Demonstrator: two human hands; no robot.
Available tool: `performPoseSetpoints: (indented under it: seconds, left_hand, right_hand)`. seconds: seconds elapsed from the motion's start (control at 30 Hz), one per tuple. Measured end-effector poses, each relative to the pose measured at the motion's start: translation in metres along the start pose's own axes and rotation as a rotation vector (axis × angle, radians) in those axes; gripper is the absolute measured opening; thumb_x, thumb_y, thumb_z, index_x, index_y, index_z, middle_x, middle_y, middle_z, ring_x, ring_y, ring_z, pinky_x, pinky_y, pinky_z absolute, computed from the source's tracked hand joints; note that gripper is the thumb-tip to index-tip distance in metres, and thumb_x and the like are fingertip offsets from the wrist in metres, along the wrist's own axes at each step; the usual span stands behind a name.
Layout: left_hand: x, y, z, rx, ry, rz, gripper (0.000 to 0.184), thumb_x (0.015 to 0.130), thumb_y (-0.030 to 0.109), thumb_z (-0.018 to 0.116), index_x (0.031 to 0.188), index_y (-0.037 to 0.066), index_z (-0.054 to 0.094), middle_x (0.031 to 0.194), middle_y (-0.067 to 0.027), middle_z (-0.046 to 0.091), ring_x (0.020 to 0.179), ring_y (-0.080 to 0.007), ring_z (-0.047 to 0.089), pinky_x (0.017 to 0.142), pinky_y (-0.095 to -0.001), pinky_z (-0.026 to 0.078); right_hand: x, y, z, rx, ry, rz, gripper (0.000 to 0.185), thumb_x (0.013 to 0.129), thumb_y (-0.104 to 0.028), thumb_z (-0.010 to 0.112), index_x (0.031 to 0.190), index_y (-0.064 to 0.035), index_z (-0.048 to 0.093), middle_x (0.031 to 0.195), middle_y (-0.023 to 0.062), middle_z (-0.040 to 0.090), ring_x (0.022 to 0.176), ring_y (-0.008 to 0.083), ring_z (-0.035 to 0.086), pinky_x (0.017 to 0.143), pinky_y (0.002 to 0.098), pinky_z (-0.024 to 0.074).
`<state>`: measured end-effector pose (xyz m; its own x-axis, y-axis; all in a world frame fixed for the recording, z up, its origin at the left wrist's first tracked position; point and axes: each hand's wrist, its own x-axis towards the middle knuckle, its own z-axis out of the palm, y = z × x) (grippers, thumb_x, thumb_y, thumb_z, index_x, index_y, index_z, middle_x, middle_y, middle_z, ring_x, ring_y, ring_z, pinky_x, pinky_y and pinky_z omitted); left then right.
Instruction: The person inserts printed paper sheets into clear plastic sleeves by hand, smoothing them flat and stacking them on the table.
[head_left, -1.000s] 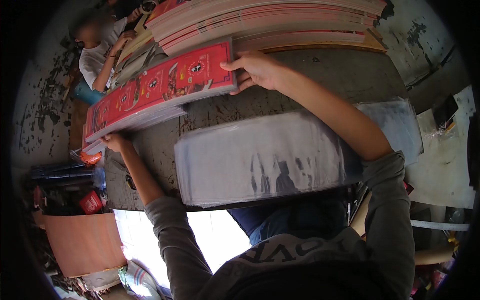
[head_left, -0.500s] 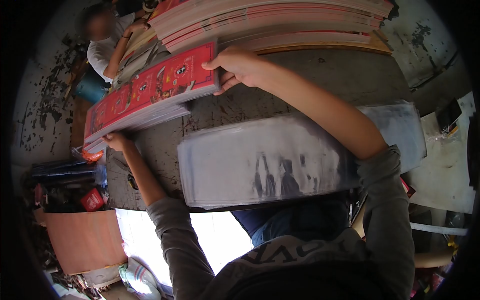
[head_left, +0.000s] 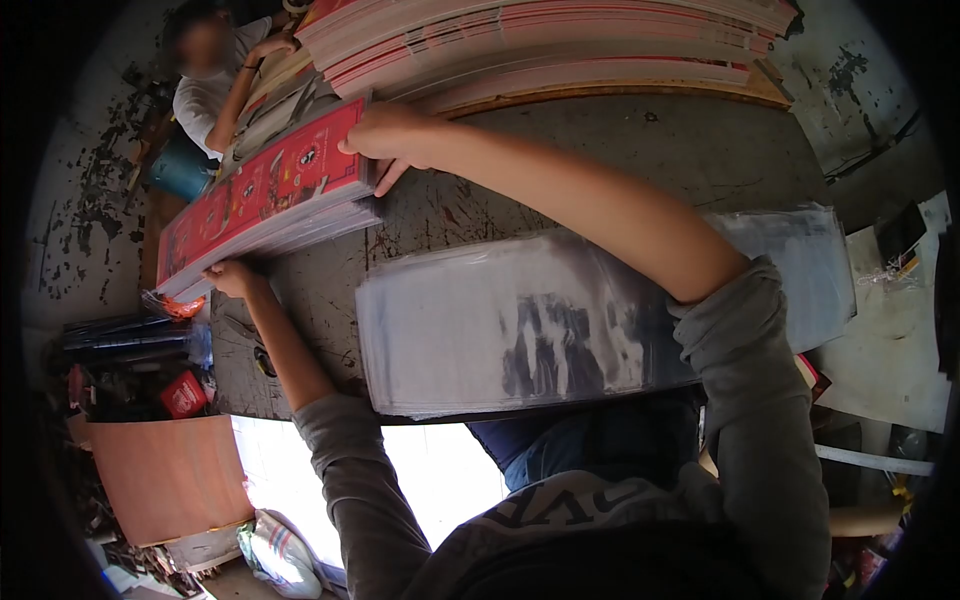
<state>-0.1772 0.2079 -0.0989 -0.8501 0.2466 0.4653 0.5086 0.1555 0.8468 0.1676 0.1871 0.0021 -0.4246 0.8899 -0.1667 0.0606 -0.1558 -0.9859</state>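
Head view shows the left hand point(head_left: 231, 279) and right hand point(head_left: 392, 138) pinching opposite ends of the red sheets point(head_left: 262, 195), a grip likely meant to hold their edges aligned.

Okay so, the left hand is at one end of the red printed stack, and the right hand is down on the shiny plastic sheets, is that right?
Not quite: the right hand isn't on the shiny plastic sheets. The head view shows it at the other end of the red printed stack, with the left hand at one end, as you said.
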Motion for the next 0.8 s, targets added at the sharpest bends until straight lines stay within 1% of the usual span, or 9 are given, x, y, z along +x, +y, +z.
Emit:
performPoseSetpoints:
  seconds: [0.17,0.27,0.3,0.37,0.47,0.6,0.67,0.7,0.8]
  left_hand:
    - [-0.015,0.006,0.003,-0.044,0.016,-0.034,0.046,0.088,0.025,0.033,0.127,0.003,0.044,0.118,-0.0204,0.053,0.105,-0.0378,0.052,0.090,-0.0429,0.042]
    - [-0.028,0.021,-0.004,-0.034,0.015,-0.062,0.047,0.088,0.026,0.033,0.126,0.003,0.044,0.116,-0.0219,0.054,0.104,-0.0390,0.053,0.089,-0.0439,0.042]
    - [-0.027,0.019,-0.003,-0.033,0.015,-0.063,0.047,0.088,0.026,0.033,0.126,0.003,0.044,0.116,-0.0219,0.054,0.104,-0.0390,0.053,0.089,-0.0439,0.042]
    - [-0.023,0.015,0.001,0.012,0.049,-0.036,0.047,0.088,0.026,0.032,0.126,0.003,0.044,0.113,-0.0228,0.055,0.102,-0.0401,0.054,0.087,-0.0450,0.043]
    - [-0.025,0.018,0.000,0.029,0.036,-0.056,0.046,0.088,0.027,0.032,0.125,0.003,0.045,0.111,-0.0235,0.056,0.100,-0.0403,0.054,0.086,-0.0458,0.043]
    - [-0.033,0.029,-0.007,0.006,0.002,-0.050,0.046,0.089,0.024,0.030,0.126,-0.002,0.040,0.110,-0.0259,0.055,0.101,-0.0429,0.053,0.086,-0.0482,0.042]
    - [-0.033,0.029,-0.006,-0.025,-0.004,-0.068,0.047,0.089,0.025,0.030,0.128,-0.001,0.039,0.110,-0.0256,0.056,0.100,-0.0428,0.053,0.087,-0.0483,0.042]
    - [-0.027,0.023,-0.001,-0.024,-0.005,-0.067,0.047,0.089,0.025,0.030,0.128,-0.001,0.039,0.110,-0.0256,0.056,0.100,-0.0428,0.053,0.087,-0.0483,0.042]
    - [-0.014,0.002,0.011,0.002,0.043,-0.029,0.045,0.089,0.026,0.032,0.125,0.002,0.044,0.109,-0.0244,0.056,0.099,-0.0402,0.055,0.084,-0.0468,0.043]
  right_hand:
    - [-0.002,-0.007,0.000,-0.681,-0.029,-0.064,0.036,0.086,-0.021,0.034,0.087,0.0039,0.060,0.061,0.0138,0.063,0.053,0.0179,0.064,0.043,0.0278,0.0504]
    - [-0.002,-0.011,0.000,-0.671,-0.014,-0.052,0.031,0.079,-0.017,0.038,0.073,0.0055,0.058,0.065,0.0148,0.062,0.052,0.0201,0.064,0.042,0.0296,0.0496]
    - [-0.005,-0.014,0.002,-0.672,-0.015,-0.051,0.031,0.079,-0.017,0.038,0.073,0.0055,0.058,0.065,0.0148,0.062,0.052,0.0201,0.064,0.042,0.0296,0.0496]
    - [-0.010,-0.021,0.006,-0.866,-0.002,-0.013,0.034,0.086,-0.022,0.034,0.092,-0.0034,0.062,0.065,0.0097,0.065,0.054,0.0176,0.064,0.058,0.0296,0.0511]
    - [-0.013,-0.032,0.005,-0.998,-0.054,-0.006,0.033,0.086,-0.021,0.034,0.093,-0.0051,0.062,0.067,0.0085,0.066,0.057,0.0170,0.065,0.063,0.0296,0.0508]
    - [-0.007,-0.029,0.002,-0.874,-0.062,-0.040,0.033,0.085,-0.019,0.034,0.095,-0.0026,0.061,0.070,0.0120,0.066,0.056,0.0172,0.065,0.060,0.0296,0.0513]
    - [0.002,-0.022,0.002,-0.771,-0.094,-0.085,0.033,0.083,-0.016,0.035,0.092,0.0071,0.056,0.070,0.0185,0.064,0.054,0.0207,0.065,0.046,0.0300,0.0503]
    - [0.009,-0.018,0.001,-0.769,-0.093,-0.084,0.033,0.083,-0.016,0.035,0.092,0.0071,0.056,0.070,0.0185,0.064,0.054,0.0207,0.065,0.046,0.0300,0.0503]
    - [0.019,-0.005,0.002,-0.423,-0.054,-0.030,0.034,0.086,-0.020,0.041,0.095,0.0093,0.054,0.076,0.0193,0.064,0.055,0.0221,0.065,0.045,0.0299,0.0508]
